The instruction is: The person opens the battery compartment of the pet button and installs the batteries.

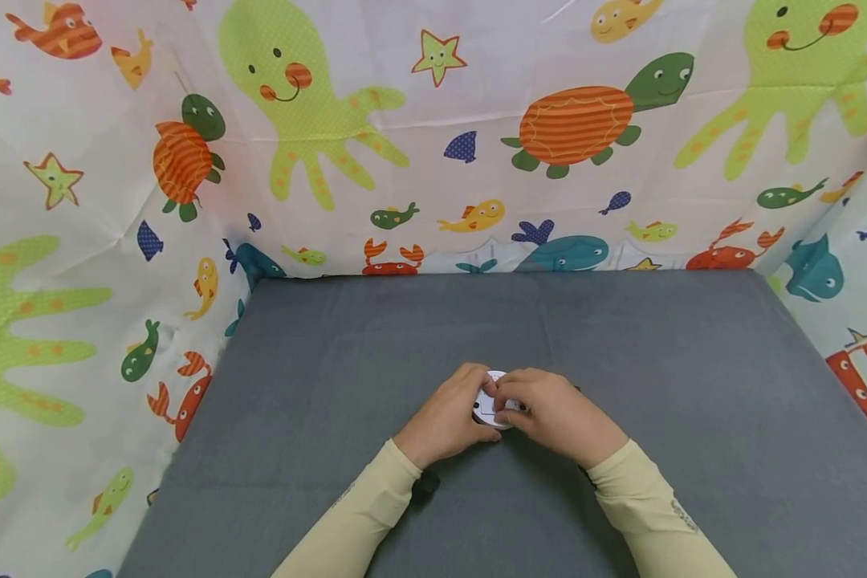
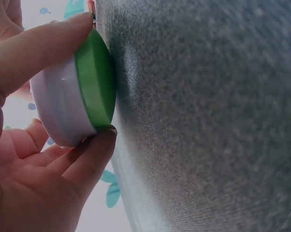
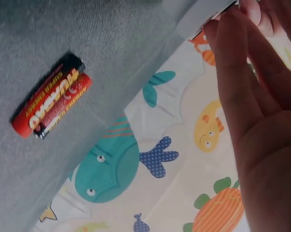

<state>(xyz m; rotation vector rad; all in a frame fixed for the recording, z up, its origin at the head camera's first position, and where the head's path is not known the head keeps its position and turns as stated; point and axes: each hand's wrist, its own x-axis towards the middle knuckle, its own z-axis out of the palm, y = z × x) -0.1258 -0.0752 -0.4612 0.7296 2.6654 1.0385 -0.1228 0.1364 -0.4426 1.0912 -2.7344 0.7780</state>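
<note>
Sitting in left grip point(image 1: 444, 419): round device point(image 1: 486, 409)

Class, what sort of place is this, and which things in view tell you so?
Probably a screened-off tabletop work area: a grey, fabric-like surface, sea-animal-print sheeting along its back and both sides, and a round white-and-green device held there.

First battery point(image 3: 45, 99), on the worktop point(image 1: 318, 361): wording "SUPER ENERGY", inverted in the right wrist view; larger brand lettering, apparently "HUABAO", spelling uncertain. Second battery point(image 3: 67, 107), alongside: smaller lettering, not fully legible. Round white device point(image 1: 486, 414): fine markings, too small to read. Right sleeve point(image 1: 650, 498): dark print, illegible.
</note>
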